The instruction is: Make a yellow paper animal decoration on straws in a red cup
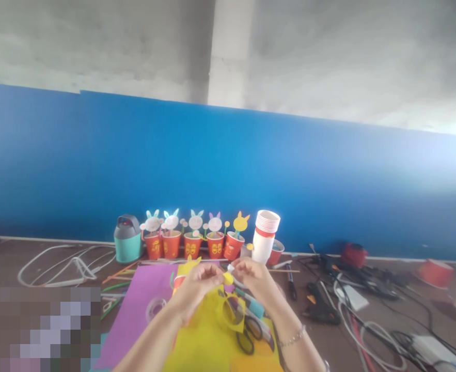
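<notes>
My left hand (202,281) pinches a small yellow paper disc (228,279) at its fingertips. Close beside it, the closed fingers of my right hand (251,275) grip a small white piece (230,268), too blurred to name. Both hands are raised over yellow paper (197,336) and a purple sheet (125,305). Partly hidden behind my left hand is a red cup with a yellow paper figure (191,263). Black-handled scissors (247,338) lie below my right hand, near a roll of clear tape (233,311). Another tape roll (156,309) rests on the purple sheet.
Along the blue partition (228,155) stand several red paper cups (192,246) with paper animal heads, a stack of white cups (264,243) and a teal-grey container (129,243). Black and white cables (367,323), with a black glue gun (320,305), crowd the right.
</notes>
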The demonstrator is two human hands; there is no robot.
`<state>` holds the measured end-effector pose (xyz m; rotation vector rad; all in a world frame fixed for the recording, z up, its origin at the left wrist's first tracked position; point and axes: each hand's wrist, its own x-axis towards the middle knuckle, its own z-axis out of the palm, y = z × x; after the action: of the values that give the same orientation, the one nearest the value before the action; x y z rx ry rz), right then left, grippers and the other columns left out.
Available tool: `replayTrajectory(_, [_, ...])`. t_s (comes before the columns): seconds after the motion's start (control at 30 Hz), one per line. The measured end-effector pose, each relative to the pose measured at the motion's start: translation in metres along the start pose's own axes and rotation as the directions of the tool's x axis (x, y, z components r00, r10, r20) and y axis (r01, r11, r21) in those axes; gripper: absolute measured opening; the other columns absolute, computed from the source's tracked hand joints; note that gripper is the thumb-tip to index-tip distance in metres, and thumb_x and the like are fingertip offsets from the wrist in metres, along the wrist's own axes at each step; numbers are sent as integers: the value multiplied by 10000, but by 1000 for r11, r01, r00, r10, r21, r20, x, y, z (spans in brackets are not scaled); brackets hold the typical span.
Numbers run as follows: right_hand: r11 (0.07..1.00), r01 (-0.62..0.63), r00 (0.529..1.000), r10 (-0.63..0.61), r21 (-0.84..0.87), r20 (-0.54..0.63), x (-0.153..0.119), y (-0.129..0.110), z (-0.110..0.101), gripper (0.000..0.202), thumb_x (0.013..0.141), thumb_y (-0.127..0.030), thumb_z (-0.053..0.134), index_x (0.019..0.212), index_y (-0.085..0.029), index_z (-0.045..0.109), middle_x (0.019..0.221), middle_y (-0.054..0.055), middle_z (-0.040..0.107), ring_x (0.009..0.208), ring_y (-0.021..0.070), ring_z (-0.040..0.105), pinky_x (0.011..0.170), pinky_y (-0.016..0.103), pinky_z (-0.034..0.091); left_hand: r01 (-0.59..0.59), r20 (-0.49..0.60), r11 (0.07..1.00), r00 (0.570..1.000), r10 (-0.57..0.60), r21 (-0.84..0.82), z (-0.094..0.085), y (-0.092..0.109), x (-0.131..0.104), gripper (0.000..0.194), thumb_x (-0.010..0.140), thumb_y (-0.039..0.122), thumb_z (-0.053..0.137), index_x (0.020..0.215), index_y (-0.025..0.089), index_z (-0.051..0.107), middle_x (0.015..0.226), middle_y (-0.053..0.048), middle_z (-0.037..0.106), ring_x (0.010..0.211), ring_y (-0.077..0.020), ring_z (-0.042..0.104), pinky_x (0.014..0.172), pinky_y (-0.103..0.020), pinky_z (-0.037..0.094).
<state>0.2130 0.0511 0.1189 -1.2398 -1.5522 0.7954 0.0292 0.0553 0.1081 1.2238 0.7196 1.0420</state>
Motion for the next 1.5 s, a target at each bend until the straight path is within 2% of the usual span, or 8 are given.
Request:
replayTrajectory(0.1, [999, 29, 999, -30, -20, -37, -1, -2, 0, 202, 742, -324, 623, 623, -162, 611, 982, 95, 676, 786, 191, 597, 646, 284, 443, -7, -10, 1000, 1000, 7, 9, 0, -1, 0, 223, 716, 370, 746, 732, 175, 639, 723, 4, 636, 738, -152, 553, 727, -268, 374])
replayTrajectory(0.27, [991, -116, 993, 115, 64, 14, -2, -4, 1, 218, 746, -372, 663, 793, -159, 661, 873, 71, 682, 731, 188, 607, 609, 279, 461, 1, 8, 1000, 1000, -1, 0, 0, 1, -1, 224, 719, 368, 746, 713, 175, 632, 723, 11, 619, 717, -136, 536, 706, -258, 370])
replayTrajectory(0.4, [1000, 10, 999, -10, 10, 42, -1, -1, 3, 222, 739, -363, 665, 648, -162, 642, 1046, 102, 652, 872, 224, 615, 699, 297, 482, 0, 1, 1000, 1000, 0, 4, 2, 3, -2, 238, 691, 376, 764, 705, 172, 642, 731, -3, 633, 731, -149, 552, 717, -267, 385])
replayTrajectory(0.53, [990, 89, 991, -99, -105, -90, -1, -1, 4, 199, 779, -316, 603, 640, -175, 622, 1034, 113, 643, 981, 262, 599, 833, 350, 459, -2, -44, 999, 999, 0, -45, 4, 4, -1, 240, 672, 381, 767, 708, 175, 651, 740, -22, 676, 791, -182, 594, 796, -297, 407])
replayTrajectory(0.67, [985, 132, 973, -150, -108, -174, -3, -7, 3, 192, 788, -313, 574, 643, -187, 577, 990, 111, 630, 949, 264, 600, 826, 365, 458, -45, -144, 999, 989, 45, 7, 4, 7, 1, 241, 678, 389, 745, 646, 172, 645, 856, -52, 703, 899, -215, 602, 837, -310, 400])
replayTrajectory(0.8, [990, 133, 985, -137, -48, -104, -7, -15, 2, 214, 805, -342, 585, 663, -183, 602, 1036, 105, 620, 978, 257, 593, 839, 351, 460, -41, -247, 995, 967, 63, 92, 1, 10, 3, 239, 667, 392, 736, 638, 172, 649, 941, -57, 702, 963, -243, 584, 825, -313, 389])
replayTrajectory(1.07, [981, 126, 990, -134, -147, -47, -10, -17, 13, 182, 801, -288, 574, 646, -192, 576, 1003, 97, 620, 985, 242, 597, 815, 315, 483, -67, -155, 984, 984, 92, 164, 3, 6, 5, 228, 689, 387, 695, 626, 171, 658, 715, -30, 629, 827, -216, 557, 766, -304, 387])
replayTrajectory(1.5, [953, 178, 980, -195, -245, -47, -10, -14, 14, 138, 782, -223, 551, 646, -201, 562, 971, 92, 630, 946, 238, 608, 861, 353, 459, -32, -97, 999, 995, 34, 27, 2, -1, 6, 157, 691, 319, 729, 713, 166, 701, 762, -9, 650, 755, -154, 548, 764, -273, 419])
